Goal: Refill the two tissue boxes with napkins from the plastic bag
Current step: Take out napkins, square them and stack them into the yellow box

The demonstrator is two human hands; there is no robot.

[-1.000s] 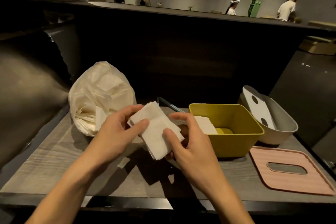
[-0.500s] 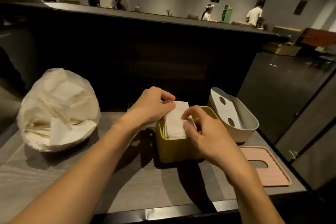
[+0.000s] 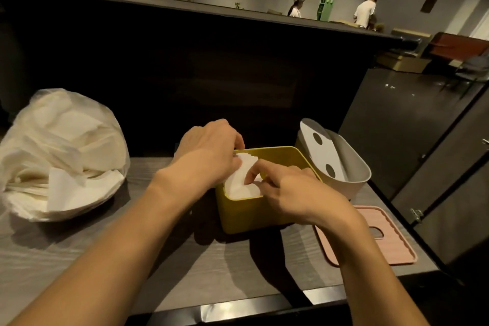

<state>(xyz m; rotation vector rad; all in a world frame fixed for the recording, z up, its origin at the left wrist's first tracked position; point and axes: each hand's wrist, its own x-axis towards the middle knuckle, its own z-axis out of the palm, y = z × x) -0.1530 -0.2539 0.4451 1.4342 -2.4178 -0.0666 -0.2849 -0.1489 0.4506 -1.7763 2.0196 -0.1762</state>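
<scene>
A yellow tissue box (image 3: 243,213) stands open on the grey table, with a stack of white napkins (image 3: 241,185) inside it. My left hand (image 3: 209,151) curls over the far left side of the stack and grips it. My right hand (image 3: 288,188) holds the stack from the near right, index finger bent on top. Behind the yellow box a grey tissue box (image 3: 349,167) leans tilted, with a white insert that has two holes. A plastic bag (image 3: 60,151) full of napkins lies at the left.
A pink slotted lid (image 3: 383,243) lies flat at the table's (image 3: 185,267) right front, partly under my right forearm. A dark partition wall rises just behind the table. A dark cabinet stands to the right. People stand far off in the background.
Both hands carried the napkin stack from the table's middle to the yellow box and have lowered it inside. The view has swung right.
</scene>
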